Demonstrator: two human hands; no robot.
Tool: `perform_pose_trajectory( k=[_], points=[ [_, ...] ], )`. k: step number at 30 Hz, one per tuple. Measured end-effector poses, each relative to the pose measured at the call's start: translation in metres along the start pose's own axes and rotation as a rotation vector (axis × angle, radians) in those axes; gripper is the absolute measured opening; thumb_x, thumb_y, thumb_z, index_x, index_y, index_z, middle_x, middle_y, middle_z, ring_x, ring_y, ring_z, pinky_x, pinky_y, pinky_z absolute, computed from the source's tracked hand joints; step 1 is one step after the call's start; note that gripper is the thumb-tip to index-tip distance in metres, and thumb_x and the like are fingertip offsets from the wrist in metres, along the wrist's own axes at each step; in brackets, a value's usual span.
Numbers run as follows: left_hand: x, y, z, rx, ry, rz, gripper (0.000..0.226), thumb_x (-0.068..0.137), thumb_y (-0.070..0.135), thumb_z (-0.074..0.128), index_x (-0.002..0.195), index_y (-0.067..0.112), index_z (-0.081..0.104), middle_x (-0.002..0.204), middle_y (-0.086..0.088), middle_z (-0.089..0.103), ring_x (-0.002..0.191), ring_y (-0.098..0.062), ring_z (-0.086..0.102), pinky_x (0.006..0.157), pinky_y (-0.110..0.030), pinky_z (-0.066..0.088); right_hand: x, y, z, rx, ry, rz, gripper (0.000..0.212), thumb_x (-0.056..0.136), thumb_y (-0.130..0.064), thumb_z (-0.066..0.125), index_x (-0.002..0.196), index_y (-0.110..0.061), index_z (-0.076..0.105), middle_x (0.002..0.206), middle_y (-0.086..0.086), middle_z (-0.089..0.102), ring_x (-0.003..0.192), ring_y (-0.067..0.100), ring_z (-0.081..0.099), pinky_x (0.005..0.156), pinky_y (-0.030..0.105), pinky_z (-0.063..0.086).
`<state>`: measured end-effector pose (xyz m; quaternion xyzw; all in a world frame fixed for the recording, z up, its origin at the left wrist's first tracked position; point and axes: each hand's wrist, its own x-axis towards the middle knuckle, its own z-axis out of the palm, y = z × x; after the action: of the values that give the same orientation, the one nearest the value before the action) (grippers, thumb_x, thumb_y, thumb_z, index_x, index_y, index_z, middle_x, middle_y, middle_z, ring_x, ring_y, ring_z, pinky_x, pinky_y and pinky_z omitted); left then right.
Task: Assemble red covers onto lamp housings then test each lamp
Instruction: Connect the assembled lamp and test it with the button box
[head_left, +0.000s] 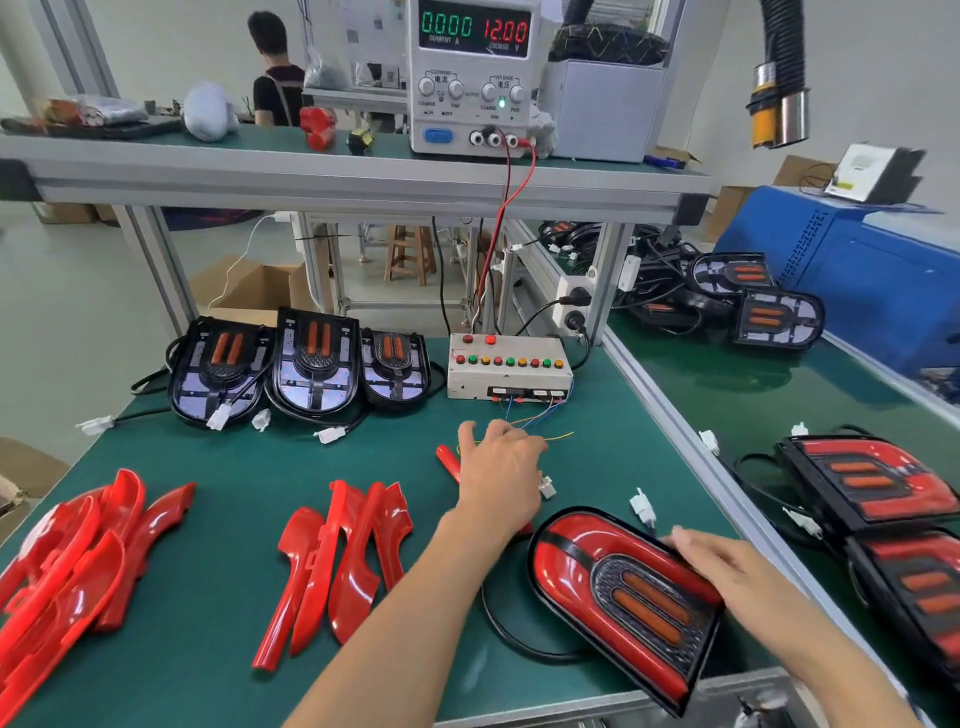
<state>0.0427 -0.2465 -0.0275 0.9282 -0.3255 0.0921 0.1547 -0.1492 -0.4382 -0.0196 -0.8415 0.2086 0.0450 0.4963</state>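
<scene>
Lamp (626, 597), red cover on, lay at the desk's (218, 447) near-right corner under my right hand's (719, 558) flat fingers. My left hand (501, 470), loosely curled near the tester's wires (535, 421), should seat its connector (546, 487) squarely; whether it gripped anything I couldn't tell.

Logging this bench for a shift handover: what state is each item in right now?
Power supply: on, reads 0.000 A, 12.00 V.
Lamp in front: red cover on, unlit.
Three housings: uncovered.
Loose red covers: unfitted.
Left hand: reaching toward test-box wires.
Right hand: on lamp edge.
</scene>
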Motion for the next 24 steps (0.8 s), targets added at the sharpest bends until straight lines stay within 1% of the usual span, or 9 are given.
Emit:
perform_pose_trajectory(
  k=[2, 5, 8, 11, 13, 15, 19, 21, 24],
  points=[
    [0.004, -0.003, 0.007, 0.052, -0.075, 0.012, 0.029, 0.092, 0.023, 0.061, 0.121, 0.026, 0.066, 0.119, 0.005, 0.068, 0.123, -0.022, 0.050, 0.112, -0.053, 0.013, 0.012, 0.001, -0.005, 0.042, 0.097, 0.027, 0.046, 0.100, -0.057, 0.040, 0.102, -0.030, 0.078, 0.095, -0.011, 0.079, 0.093, 0.007, 0.073, 0.084, 0.028, 0.049],
    [0.006, -0.003, 0.012, 0.063, -0.098, 0.027, 0.025, 0.095, 0.029, 0.060, 0.117, 0.029, 0.069, 0.115, 0.005, 0.069, 0.119, -0.022, 0.053, 0.111, -0.054, 0.014, 0.037, -0.002, -0.012, 0.072, 0.281, 0.074, 0.033, 0.105, -0.037, 0.051, 0.102, -0.015, 0.076, 0.081, -0.001, 0.078, 0.076, 0.017, 0.072, 0.073, 0.035, 0.053],
    [0.008, -0.001, 0.012, 0.024, -0.083, 0.041, 0.021, 0.096, 0.036, 0.060, 0.113, 0.032, 0.072, 0.112, 0.005, 0.069, 0.117, -0.023, 0.054, 0.109, -0.053, 0.015, 0.060, -0.010, -0.010, -0.156, 0.230, 0.086, 0.025, 0.095, -0.044, 0.068, 0.093, -0.020, 0.075, 0.079, -0.005, 0.076, 0.063, 0.008, 0.071, 0.063, 0.029, 0.051],
    [0.010, 0.000, 0.009, -0.042, -0.120, 0.028, 0.022, 0.096, 0.040, 0.060, 0.114, 0.033, 0.072, 0.116, 0.004, 0.068, 0.121, -0.023, 0.052, 0.113, -0.057, 0.012, 0.079, -0.019, -0.001, -0.376, 0.165, 0.075, 0.023, 0.089, -0.046, 0.075, 0.085, -0.023, 0.072, 0.081, -0.006, 0.074, 0.072, 0.010, 0.069, 0.067, 0.031, 0.053],
    [0.010, 0.001, 0.006, -0.117, -0.130, 0.010, 0.022, 0.096, 0.042, 0.059, 0.110, 0.033, 0.073, 0.114, 0.003, 0.067, 0.122, -0.021, 0.050, 0.116, -0.061, 0.006, 0.087, -0.024, 0.004, -0.481, 0.148, 0.009, 0.021, 0.091, -0.044, 0.074, 0.087, -0.024, 0.069, 0.084, -0.006, 0.072, 0.078, 0.011, 0.068, 0.070, 0.030, 0.052],
    [0.009, 0.001, 0.004, -0.262, -0.093, -0.041, 0.020, 0.096, 0.040, 0.058, 0.103, 0.032, 0.075, 0.106, 0.005, 0.068, 0.118, -0.019, 0.052, 0.118, -0.062, 0.002, 0.091, -0.029, 0.008, -0.500, 0.139, -0.099, 0.019, 0.093, -0.046, 0.070, 0.088, -0.028, 0.066, 0.079, -0.008, 0.071, 0.072, 0.004, 0.066, 0.062, 0.022, 0.044],
    [0.015, -0.001, -0.004, -0.578, -0.050, -0.215, 0.022, 0.098, 0.043, 0.056, 0.090, 0.029, 0.072, 0.085, 0.013, 0.065, 0.090, -0.011, 0.056, 0.119, -0.057, 0.004, 0.091, -0.042, 0.015, -0.405, 0.134, -0.291, 0.022, 0.090, -0.055, 0.069, 0.085, -0.034, 0.066, 0.077, -0.019, 0.073, 0.067, -0.003, 0.067, 0.059, 0.013, 0.045],
    [0.019, -0.001, -0.008, -0.631, -0.072, -0.266, 0.024, 0.097, 0.045, 0.056, 0.088, 0.028, 0.070, 0.075, 0.015, 0.061, 0.082, -0.009, 0.054, 0.119, -0.057, 0.007, 0.092, -0.046, 0.019, -0.394, 0.162, -0.360, 0.021, 0.090, -0.054, 0.070, 0.083, -0.035, 0.065, 0.079, -0.024, 0.071, 0.070, -0.003, 0.066, 0.064, 0.010, 0.046],
    [0.022, -0.001, -0.014, -0.644, -0.105, -0.287, 0.023, 0.097, 0.047, 0.056, 0.084, 0.032, 0.067, 0.070, 0.016, 0.057, 0.084, -0.013, 0.054, 0.120, -0.058, 0.011, 0.093, -0.049, 0.022, -0.447, 0.250, -0.469, 0.015, 0.090, -0.047, 0.071, 0.083, -0.039, 0.061, 0.087, -0.032, 0.067, 0.078, -0.007, 0.064, 0.065, 0.007, 0.043]
  ],
)
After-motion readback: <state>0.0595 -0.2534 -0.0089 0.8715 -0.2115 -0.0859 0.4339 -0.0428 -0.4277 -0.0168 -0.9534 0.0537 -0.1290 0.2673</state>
